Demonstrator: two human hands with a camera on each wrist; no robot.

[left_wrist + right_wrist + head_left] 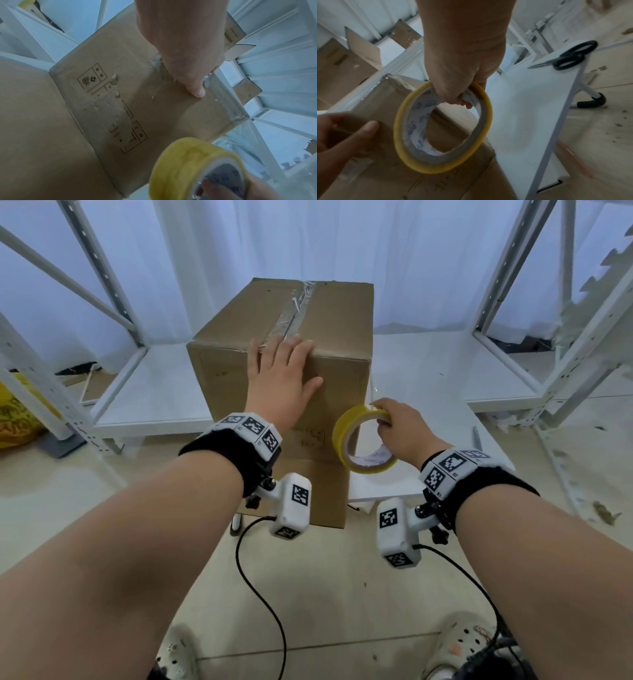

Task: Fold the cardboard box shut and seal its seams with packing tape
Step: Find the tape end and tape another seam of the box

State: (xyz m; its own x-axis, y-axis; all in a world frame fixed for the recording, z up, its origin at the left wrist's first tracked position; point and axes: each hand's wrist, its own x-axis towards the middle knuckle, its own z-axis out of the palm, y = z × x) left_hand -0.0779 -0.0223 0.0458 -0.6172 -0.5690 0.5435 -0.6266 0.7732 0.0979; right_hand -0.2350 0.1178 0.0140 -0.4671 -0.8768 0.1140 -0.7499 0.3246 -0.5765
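From the head view, the cardboard box (pixel 284 364) stands upright on the floor in front of white shelving, its flaps closed and clear tape (pixel 294 309) already crinkled along the top centre seam. The left hand (pixel 279 378) lies flat with fingers spread over the near top edge, pressing where the tape turns down the near face. The right hand (pixel 399 428) grips the yellow tape roll (pixel 363 440) just right of the box, fingers curled through its core. With the box held by only 1 flat hand, a hard pull on the roll could probably slide or tip it.

In the left wrist view, the thumb (pixel 195 89) presses the near face beside a clear strip running along the box's right edge. That strip looks wrinkled; poor smoothing could leave it lifting.

In the right wrist view, the roll hangs in front of the box and black scissors (pixel 570 56) lie on a white surface (pixel 530 102) to the right, well apart. I cannot tell whether the strip is cut; if not, reaching for the scissors may let loose tape stick to itself.
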